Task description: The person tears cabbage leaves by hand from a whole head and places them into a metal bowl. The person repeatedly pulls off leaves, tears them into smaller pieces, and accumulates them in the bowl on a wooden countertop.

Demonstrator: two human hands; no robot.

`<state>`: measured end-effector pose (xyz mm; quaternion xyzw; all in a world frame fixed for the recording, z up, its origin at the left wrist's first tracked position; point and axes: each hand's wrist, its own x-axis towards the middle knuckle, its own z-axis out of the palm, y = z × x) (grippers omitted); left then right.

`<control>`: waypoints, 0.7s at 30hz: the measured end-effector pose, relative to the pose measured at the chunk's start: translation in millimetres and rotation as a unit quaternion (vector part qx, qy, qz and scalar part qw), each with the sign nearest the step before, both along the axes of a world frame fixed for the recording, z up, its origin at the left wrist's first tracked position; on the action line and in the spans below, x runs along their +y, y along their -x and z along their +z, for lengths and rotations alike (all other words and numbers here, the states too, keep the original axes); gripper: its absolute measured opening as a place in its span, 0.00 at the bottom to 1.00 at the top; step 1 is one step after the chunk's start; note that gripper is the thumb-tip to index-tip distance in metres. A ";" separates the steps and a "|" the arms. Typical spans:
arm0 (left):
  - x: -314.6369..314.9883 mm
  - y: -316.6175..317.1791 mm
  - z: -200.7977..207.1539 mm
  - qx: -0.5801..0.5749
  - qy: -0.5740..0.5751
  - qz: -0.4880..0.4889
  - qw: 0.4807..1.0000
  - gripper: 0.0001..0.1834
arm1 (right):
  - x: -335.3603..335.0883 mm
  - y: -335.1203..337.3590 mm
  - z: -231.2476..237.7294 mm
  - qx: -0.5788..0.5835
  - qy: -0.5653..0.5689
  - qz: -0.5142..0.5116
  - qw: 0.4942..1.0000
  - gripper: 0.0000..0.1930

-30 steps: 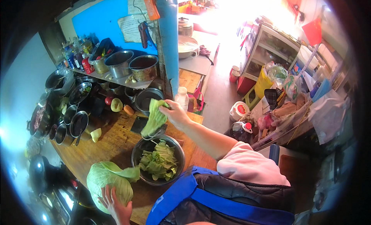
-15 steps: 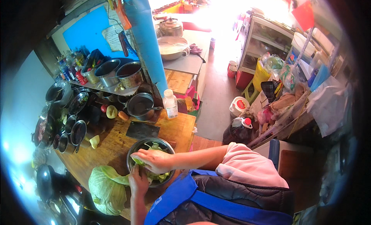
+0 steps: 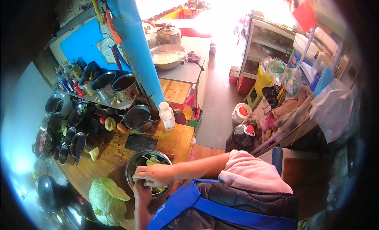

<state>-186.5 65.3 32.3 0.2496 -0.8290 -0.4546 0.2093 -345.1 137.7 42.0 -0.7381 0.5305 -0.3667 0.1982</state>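
Note:
A metal bowl (image 3: pixel 128 169) holding torn pale-green cabbage leaves (image 3: pixel 153 160) stands on the wooden table near me. Over its near-left side my two hands meet with bent, closed fingers. My right hand (image 3: pixel 157 174) reaches in from the right, palm down. Just below it is my left hand (image 3: pixel 142 193), its fingertips up against the right ones. Between them they pinch a piece of cabbage leaf, mostly hidden by the fingers. Left of the bowl sits a large cabbage head (image 3: pixel 107 201), with one outer leaf sticking out toward my left hand.
A black flat slab (image 3: pixel 141 142) lies behind the bowl, with a white plastic bottle (image 3: pixel 167 116) and a saucepan (image 3: pixel 137 117) farther back. Several pots and pans crowd the table's left. A blue post (image 3: pixel 134 44) rises behind. Buckets and bags line the floor at right.
The leaf that stretched from the cabbage head toward my left hand is now apart from the hand. My fingers have closed tighter together over the bowl. The view has shifted slightly.

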 end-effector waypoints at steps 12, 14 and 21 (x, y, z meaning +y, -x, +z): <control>7.0 0.2 -24.4 0.161 -0.298 0.052 0.940 0.14 | -6.2 24.9 -31.1 -0.525 -0.156 -0.168 0.820 0.09; 0.8 -0.8 -30.6 0.187 -0.285 0.103 0.934 0.14 | -13.6 33.9 -37.8 -0.622 -0.130 -0.212 0.742 0.08; -22.0 13.6 -36.0 0.021 0.095 -0.017 0.995 0.36 | -29.7 30.0 -59.5 -0.091 -0.114 -0.122 0.982 0.21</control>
